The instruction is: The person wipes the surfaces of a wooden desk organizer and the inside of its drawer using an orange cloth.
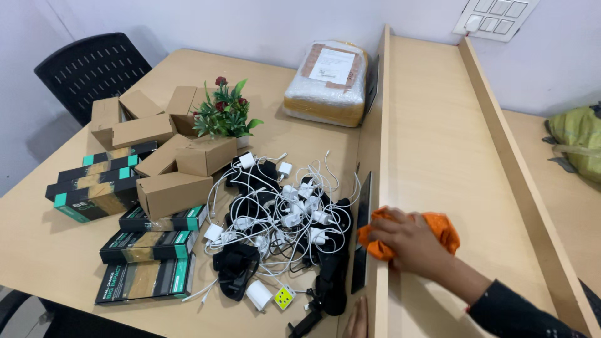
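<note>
On the wooden partition [438, 156] that divides the table [37, 250], the right hand [410, 241] presses down on a crumpled orange cloth [441, 226], fingers clenched over it. The left hand [357, 319] shows only its fingertips at the bottom edge (whether it grips anything cannot be told), just beside the partition's near end. Left of it lie tangled white chargers and cables [282, 216], brown cardboard boxes [172, 191] and a small potted plant [224, 116].

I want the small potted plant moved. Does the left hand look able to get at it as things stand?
Probably yes. The left hand rests empty at the near table edge; only the low tangle of chargers and cables lies before the plant.
</note>
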